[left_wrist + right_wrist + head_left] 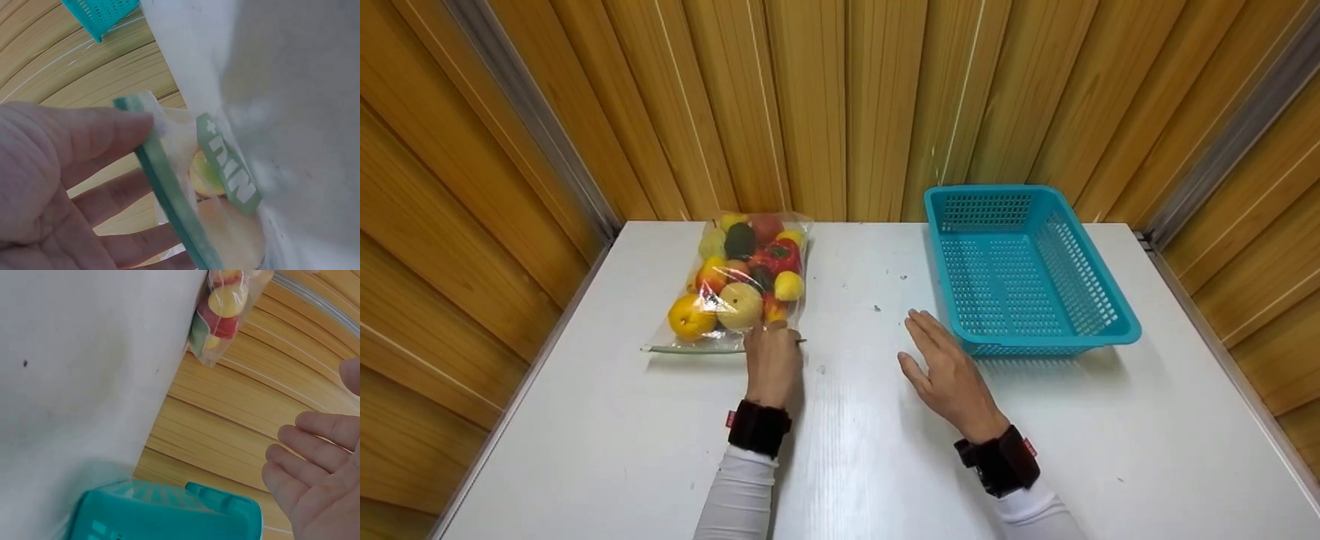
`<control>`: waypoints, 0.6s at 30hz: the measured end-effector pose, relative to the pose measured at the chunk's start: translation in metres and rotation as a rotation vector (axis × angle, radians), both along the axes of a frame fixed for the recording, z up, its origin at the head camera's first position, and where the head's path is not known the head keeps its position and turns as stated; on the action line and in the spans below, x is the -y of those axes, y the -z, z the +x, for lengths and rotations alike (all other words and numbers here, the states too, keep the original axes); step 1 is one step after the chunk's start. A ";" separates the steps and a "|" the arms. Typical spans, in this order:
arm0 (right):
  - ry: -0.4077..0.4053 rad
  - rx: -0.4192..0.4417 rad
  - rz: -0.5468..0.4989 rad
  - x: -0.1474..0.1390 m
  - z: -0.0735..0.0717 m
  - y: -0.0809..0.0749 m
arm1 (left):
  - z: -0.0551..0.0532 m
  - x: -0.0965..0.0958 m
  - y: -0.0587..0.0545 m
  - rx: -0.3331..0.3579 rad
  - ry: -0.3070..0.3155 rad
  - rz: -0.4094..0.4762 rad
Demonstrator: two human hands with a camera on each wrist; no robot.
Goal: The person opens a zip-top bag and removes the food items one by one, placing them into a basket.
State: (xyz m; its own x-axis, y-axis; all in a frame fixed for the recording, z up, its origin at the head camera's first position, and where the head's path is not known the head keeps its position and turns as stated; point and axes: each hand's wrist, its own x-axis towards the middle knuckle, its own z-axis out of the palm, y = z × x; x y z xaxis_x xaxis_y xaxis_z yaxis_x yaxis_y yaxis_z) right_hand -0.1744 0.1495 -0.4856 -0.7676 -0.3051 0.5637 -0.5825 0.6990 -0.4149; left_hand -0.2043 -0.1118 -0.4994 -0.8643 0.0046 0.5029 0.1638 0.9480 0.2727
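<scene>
A clear zip bag (709,345) of assorted fruit and vegetables lies on the left of the table, its green-edged opening facing me. Through the plastic show an orange (692,316), a pale round fruit (740,306), a red bell pepper (782,256) and a lemon (789,286). My left hand (774,364) pinches the bag's near right corner; in the left wrist view the thumb presses on the green zip strip (169,188), other fingers behind it. My right hand (956,382) hovers with fingers extended, holding nothing, beside the near left corner of a turquoise basket (1046,341).
The perforated basket stands at the back right, with nothing seen inside. A white table (855,450) carries both bag and basket. Yellow wood-grain panels (847,112) rise behind and along both sides of the table.
</scene>
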 end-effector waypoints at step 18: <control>-0.134 0.007 -0.124 0.014 -0.008 0.031 | -0.001 -0.025 0.004 -0.043 0.237 0.068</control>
